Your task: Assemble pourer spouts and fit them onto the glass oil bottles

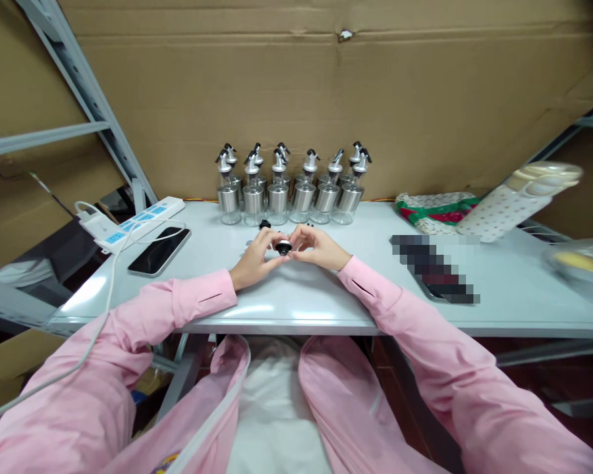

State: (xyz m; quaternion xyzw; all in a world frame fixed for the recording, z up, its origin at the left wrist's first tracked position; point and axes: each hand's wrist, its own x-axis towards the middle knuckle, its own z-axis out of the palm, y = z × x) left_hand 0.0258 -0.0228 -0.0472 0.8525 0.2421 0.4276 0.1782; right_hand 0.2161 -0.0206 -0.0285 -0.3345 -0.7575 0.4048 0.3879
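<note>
Between my two hands, just above the tabletop, is a bottle pourer (283, 248) with a black ribbed stopper end facing me and a silver rim. My left hand (257, 259) pinches it from the left with thumb and fingers. From the right, my right hand (319, 248) closes thumb and fingertips on it. Fingers hide its far side. Just behind my left fingers lies a small black part (265, 224). Beyond the hands stand several glass bottles (277, 199) with steel bands, each topped by a silver and black pourer.
The grey table (277, 306) backs onto a cardboard wall (227, 85). At left are a phone (160, 251) and a power strip (143, 224) with a white cable. At right lie a pixelated dark object (435, 270), a patterned cloth (435, 210), a dotted tumbler (508, 204) and a plastic-wrapped item (586, 266).
</note>
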